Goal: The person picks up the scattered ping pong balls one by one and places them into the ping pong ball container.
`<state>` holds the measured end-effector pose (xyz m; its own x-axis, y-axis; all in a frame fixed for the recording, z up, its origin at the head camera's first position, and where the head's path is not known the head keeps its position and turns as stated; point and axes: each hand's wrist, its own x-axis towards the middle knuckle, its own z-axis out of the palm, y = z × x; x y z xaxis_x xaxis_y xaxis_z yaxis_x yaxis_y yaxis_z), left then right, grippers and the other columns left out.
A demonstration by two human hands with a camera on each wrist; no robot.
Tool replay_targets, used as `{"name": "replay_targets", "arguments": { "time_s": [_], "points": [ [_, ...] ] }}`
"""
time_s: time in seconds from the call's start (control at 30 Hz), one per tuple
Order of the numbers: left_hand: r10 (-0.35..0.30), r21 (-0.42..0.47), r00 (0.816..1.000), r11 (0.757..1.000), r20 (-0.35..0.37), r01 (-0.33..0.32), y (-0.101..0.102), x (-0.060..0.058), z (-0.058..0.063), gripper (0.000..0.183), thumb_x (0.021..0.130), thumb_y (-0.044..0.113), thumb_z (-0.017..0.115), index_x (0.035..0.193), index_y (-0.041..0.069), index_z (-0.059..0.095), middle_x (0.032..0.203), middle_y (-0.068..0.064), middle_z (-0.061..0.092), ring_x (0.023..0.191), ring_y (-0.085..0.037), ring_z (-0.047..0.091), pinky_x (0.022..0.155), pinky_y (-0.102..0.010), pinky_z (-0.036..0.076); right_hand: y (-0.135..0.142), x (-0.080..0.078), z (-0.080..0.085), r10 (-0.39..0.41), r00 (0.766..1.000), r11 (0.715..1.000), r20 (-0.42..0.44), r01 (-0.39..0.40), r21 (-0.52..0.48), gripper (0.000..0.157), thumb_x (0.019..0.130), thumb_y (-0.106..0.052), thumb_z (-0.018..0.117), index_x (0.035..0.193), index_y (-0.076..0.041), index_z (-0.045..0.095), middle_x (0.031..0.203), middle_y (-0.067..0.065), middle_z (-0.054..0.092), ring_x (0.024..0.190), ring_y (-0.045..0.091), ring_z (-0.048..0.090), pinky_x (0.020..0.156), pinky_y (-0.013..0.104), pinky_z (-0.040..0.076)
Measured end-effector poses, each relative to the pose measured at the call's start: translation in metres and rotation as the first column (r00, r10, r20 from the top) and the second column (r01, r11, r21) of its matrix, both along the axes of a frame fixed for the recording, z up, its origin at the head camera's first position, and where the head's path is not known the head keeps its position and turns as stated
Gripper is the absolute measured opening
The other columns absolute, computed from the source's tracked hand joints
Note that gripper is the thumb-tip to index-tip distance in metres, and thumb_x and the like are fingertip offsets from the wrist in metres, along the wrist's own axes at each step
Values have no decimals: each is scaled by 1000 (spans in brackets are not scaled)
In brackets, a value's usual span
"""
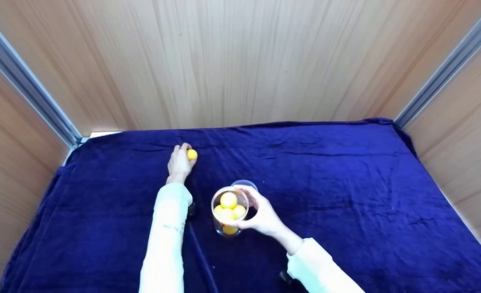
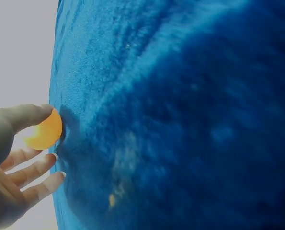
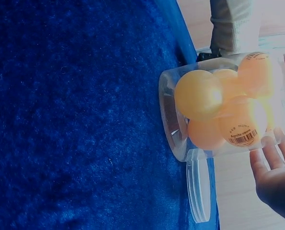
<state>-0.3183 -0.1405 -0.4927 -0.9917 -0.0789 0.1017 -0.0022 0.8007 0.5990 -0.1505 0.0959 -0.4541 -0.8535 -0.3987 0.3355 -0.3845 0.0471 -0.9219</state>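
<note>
Near the back of the cloth, my left hand [image 1: 179, 164] pinches an orange ping-pong ball [image 1: 192, 154] between thumb and fingers. In the left wrist view the thumb lies over the ball [image 2: 47, 130], which is at the cloth surface. My right hand [image 1: 263, 215] grips a clear plastic jar [image 1: 213, 203] near its rim, thumb on the near side and fingers on the far side. Several orange ping-pong balls [image 1: 228, 200] fill the open-topped jar, which stands upright on the cloth. Beside it lies a clear round lid [image 3: 198, 189], partly hidden by the right hand in the head view.
Dark blue velvet cloth [image 1: 346, 195] covers the table, with creases and a fold along the middle. A wooden panel [image 1: 240, 61] rises behind, and side panels with metal corner posts [image 1: 33, 85] close off left and right.
</note>
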Motion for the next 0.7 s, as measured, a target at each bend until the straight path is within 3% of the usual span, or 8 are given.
{"name": "replay_targets", "arguments": {
  "time_s": [0.4,0.7],
  "points": [
    [-67,-55,997,996,-26,65,-12,33,19,40,67,11,72,102,6,52,94,-16,50,86,-36,54,70,-49,43,-2,-12,-4,-10,1000,1000,-26,10,5,75,57,3,78,122,8,42,119,22,49,109,37,45,87,33,41],
    [-85,-54,993,995,-82,81,-11,63,43,38,65,14,71,99,6,54,89,-15,52,81,-35,55,68,-47,43,-7,-20,-7,-19,1000,1000,-10,19,4,75,57,2,79,123,7,43,120,20,49,109,36,45,85,29,41]
  ]
}}
